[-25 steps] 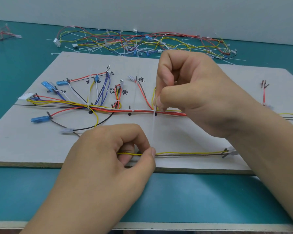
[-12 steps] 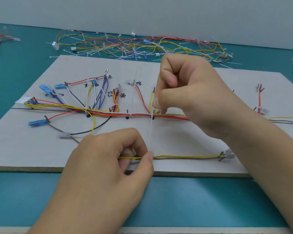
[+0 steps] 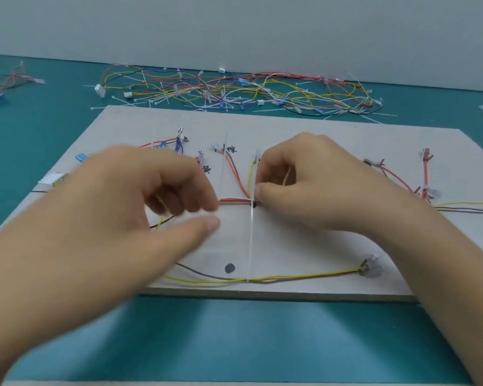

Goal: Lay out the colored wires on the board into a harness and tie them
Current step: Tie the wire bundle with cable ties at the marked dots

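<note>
A grey board (image 3: 304, 240) carries a harness of colored wires, with a red trunk bundle (image 3: 234, 200) running across its middle. A white cable tie (image 3: 252, 240) wraps the trunk, and its long tail lies toward me across the board. My right hand (image 3: 299, 185) pinches the tie's head at the trunk. My left hand (image 3: 140, 207) hovers blurred over the left part of the harness, fingers apart, holding nothing. A yellow and brown wire pair (image 3: 290, 277) lies loose along the near edge and ends in a clear connector (image 3: 370, 267).
A tangled pile of spare wires and white cable ties (image 3: 234, 93) lies behind the board on the teal table (image 3: 234, 335). More wires (image 3: 9, 84) sit at the far left. Short red branches (image 3: 425, 174) stand at the board's right side. A black dot (image 3: 229, 268) marks the board.
My left hand let go of the tie's tail and the yellow wire near the front edge and rose up and away over the harness. My right hand stays at the tie's head.
</note>
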Demonstrator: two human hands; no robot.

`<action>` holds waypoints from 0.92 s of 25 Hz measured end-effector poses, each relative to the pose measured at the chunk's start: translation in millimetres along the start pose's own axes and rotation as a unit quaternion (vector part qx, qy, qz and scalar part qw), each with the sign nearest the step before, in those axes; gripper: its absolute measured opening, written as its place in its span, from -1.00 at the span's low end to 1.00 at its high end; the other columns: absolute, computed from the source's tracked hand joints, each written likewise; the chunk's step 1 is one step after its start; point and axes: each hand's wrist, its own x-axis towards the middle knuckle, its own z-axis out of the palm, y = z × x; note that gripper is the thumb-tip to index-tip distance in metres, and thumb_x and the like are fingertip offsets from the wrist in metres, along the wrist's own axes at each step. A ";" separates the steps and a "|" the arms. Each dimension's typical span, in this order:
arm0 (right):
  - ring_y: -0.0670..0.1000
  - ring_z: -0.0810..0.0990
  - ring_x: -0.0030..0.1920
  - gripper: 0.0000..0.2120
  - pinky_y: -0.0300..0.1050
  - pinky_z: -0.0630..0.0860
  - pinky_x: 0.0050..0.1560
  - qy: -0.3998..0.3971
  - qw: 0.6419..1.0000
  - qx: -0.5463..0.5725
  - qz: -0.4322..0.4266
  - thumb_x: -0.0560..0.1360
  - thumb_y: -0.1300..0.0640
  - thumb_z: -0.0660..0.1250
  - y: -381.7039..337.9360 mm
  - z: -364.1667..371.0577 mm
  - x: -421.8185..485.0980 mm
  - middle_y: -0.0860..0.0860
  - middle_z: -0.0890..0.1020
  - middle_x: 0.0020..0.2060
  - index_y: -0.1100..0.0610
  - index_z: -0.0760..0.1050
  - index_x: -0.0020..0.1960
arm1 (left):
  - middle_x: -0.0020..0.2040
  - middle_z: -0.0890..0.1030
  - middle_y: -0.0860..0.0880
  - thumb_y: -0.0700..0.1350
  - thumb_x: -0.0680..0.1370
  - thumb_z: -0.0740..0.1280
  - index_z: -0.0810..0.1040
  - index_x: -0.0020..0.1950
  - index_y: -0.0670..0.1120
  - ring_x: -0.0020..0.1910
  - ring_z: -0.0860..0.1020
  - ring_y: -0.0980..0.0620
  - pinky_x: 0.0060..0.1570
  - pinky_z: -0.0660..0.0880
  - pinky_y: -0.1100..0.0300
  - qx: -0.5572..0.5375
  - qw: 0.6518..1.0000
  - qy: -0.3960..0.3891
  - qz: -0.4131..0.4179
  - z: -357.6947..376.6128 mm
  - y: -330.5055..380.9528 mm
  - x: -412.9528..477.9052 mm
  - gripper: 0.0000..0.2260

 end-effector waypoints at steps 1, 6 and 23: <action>-0.21 0.56 -0.34 -0.89 -0.36 0.36 -0.43 -0.004 1.000 -0.011 -0.006 0.45 0.04 0.39 0.1 1.4 -0.5 -0.13 0.64 -0.38 -0.03 0.63 -0.24 | -0.16 0.65 0.23 0.24 0.35 0.41 0.63 -0.07 0.28 -0.21 0.63 0.12 -0.27 0.57 0.11 0.017 1.000 0.002 0.005 -7.3 -9.2 9.4 -0.80; -0.19 0.54 -0.30 -0.93 -0.38 0.41 -0.37 -0.012 0.998 0.012 -0.053 0.43 0.11 0.38 -4.1 2.5 -5.5 -0.14 0.58 -0.39 0.01 0.59 -0.23 | -0.04 0.56 0.32 0.38 0.23 0.35 0.57 -0.04 0.38 -0.06 0.53 0.30 -0.22 0.53 0.09 0.111 0.992 -0.060 -0.020 -18.4 -47.1 39.5 -0.66; -0.16 0.49 -0.23 -0.83 -0.24 0.41 -0.22 0.010 0.999 0.006 -0.043 0.42 0.26 0.50 -8.7 9.2 -4.7 -0.08 0.54 -0.42 0.10 0.55 -0.26 | -0.21 0.58 0.13 -0.15 0.40 0.60 0.57 -0.17 0.17 -0.25 0.50 0.04 -0.30 0.45 0.09 0.050 0.993 -0.106 0.001 0.7 -71.6 52.2 -0.72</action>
